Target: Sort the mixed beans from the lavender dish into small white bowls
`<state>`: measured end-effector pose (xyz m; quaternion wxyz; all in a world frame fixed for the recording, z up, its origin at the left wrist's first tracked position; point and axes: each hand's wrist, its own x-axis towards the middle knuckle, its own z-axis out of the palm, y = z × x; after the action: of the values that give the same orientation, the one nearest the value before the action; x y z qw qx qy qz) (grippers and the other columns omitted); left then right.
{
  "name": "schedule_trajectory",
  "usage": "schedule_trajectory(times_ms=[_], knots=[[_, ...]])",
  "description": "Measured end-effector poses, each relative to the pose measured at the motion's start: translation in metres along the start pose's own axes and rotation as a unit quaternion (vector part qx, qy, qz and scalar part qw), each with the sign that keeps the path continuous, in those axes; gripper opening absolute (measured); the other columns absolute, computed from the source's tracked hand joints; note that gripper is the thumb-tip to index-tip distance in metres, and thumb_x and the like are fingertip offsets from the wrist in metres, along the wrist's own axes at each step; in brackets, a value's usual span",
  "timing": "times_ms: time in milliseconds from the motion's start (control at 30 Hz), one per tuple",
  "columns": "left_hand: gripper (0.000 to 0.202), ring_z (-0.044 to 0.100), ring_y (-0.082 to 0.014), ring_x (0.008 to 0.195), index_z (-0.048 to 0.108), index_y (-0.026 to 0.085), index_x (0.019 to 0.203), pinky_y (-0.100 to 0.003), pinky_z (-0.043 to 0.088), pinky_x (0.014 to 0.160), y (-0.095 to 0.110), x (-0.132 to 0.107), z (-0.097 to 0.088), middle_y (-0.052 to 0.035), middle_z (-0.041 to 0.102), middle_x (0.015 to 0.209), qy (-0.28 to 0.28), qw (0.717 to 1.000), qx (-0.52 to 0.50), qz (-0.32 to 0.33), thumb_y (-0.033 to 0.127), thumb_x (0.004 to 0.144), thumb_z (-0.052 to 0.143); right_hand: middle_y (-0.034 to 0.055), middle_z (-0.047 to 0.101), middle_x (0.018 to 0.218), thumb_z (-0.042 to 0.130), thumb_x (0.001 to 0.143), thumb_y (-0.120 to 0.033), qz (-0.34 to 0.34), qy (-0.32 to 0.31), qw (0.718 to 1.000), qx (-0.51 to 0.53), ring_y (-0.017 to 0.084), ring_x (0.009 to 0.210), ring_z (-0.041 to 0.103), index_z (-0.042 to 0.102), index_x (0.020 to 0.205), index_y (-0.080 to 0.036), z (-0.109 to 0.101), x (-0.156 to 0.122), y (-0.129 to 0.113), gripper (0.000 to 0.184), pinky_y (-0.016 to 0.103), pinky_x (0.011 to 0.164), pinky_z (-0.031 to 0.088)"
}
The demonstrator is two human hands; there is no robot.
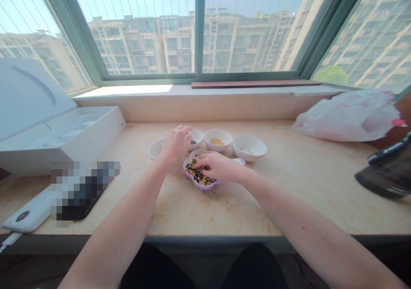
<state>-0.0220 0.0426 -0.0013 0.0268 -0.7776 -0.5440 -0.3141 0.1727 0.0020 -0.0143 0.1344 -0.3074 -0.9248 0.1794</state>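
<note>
My left hand (176, 143) hovers between the leftmost white bowl (154, 149) and a second white bowl (199, 137). Its fingers bend together over the second bowl, where a few dark beans (193, 142) lie; what they pinch, if anything, is hidden. My right hand (215, 165) reaches into a purple-rimmed, flower-shaped dish (205, 187) of mixed black and yellow beans (199, 175). Its fingertips are drawn together among the beans, and their hold cannot be made out. Behind the dish, a third bowl (218, 132) contains yellow kernels (217, 142). The rightmost bowl (249, 145) has a few small pieces inside.
An open white box (93, 130) stands at the left, with a white power bank-like device (28, 212) and a dark phone-like object (91, 199) nearer. A white plastic bag (346, 115) and a dark translucent container (382, 180) are at the right. Windows rise behind.
</note>
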Motion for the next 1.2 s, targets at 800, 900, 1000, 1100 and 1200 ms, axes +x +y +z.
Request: schedule_trajectory(times_ms=[800, 900, 1000, 1100, 1200], knots=[[0.027, 0.069, -0.0216, 0.086, 0.073, 0.019, 0.116, -0.037, 0.055, 0.088, 0.000, -0.007, -0.009, -0.0069, 0.075, 0.097, -0.005, 0.998, -0.055, 0.002, 0.020, 0.093, 0.059, 0.0031, 0.075, 0.087, 0.068, 0.089, -0.026, 0.071, 0.098, 0.975, 0.186, 0.017, 0.079, 0.064, 0.075, 0.086, -0.020, -0.005, -0.002, -0.001, 0.010, 0.031, 0.073, 0.045], [0.023, 0.070, -0.0190, 0.085, 0.074, 0.021, 0.112, -0.035, 0.056, 0.086, 0.005, -0.009, -0.013, -0.0052, 0.076, 0.097, -0.001, 0.995, -0.098, 0.011, 0.020, 0.093, 0.060, 0.0042, 0.075, 0.089, 0.075, 0.084, -0.034, 0.099, 0.131, 0.922, 0.350, 0.017, 0.080, 0.064, 0.078, 0.092, -0.020, -0.013, -0.004, 0.001, 0.016, 0.031, 0.075, 0.048], [0.022, 0.070, -0.0164, 0.083, 0.075, 0.021, 0.111, -0.032, 0.056, 0.082, 0.015, -0.012, -0.016, -0.0038, 0.077, 0.098, -0.010, 0.986, -0.167, 0.024, 0.021, 0.094, 0.060, 0.0022, 0.069, 0.083, 0.083, 0.077, -0.039, 0.116, 0.152, 0.827, 0.528, 0.012, 0.070, 0.056, 0.077, 0.098, -0.020, -0.025, -0.008, 0.003, 0.029, 0.027, 0.065, 0.045], [0.020, 0.070, -0.0151, 0.083, 0.075, 0.020, 0.109, -0.028, 0.056, 0.075, 0.027, -0.015, -0.016, -0.0037, 0.078, 0.095, -0.025, 0.969, -0.242, 0.038, 0.022, 0.095, 0.060, -0.0009, 0.063, 0.080, 0.089, 0.071, -0.036, 0.110, 0.184, 0.744, 0.634, 0.009, 0.065, 0.047, 0.075, 0.101, -0.021, -0.035, -0.013, 0.005, 0.037, 0.025, 0.058, 0.041], [0.020, 0.070, -0.0140, 0.082, 0.075, 0.020, 0.109, -0.026, 0.056, 0.073, 0.035, -0.019, -0.016, -0.0041, 0.077, 0.093, -0.035, 0.951, -0.302, 0.053, 0.025, 0.097, 0.060, -0.0033, 0.059, 0.077, 0.089, 0.071, -0.032, 0.103, 0.210, 0.712, 0.662, 0.009, 0.064, 0.044, 0.072, 0.099, -0.023, -0.039, -0.014, 0.009, 0.035, 0.024, 0.056, 0.039]])
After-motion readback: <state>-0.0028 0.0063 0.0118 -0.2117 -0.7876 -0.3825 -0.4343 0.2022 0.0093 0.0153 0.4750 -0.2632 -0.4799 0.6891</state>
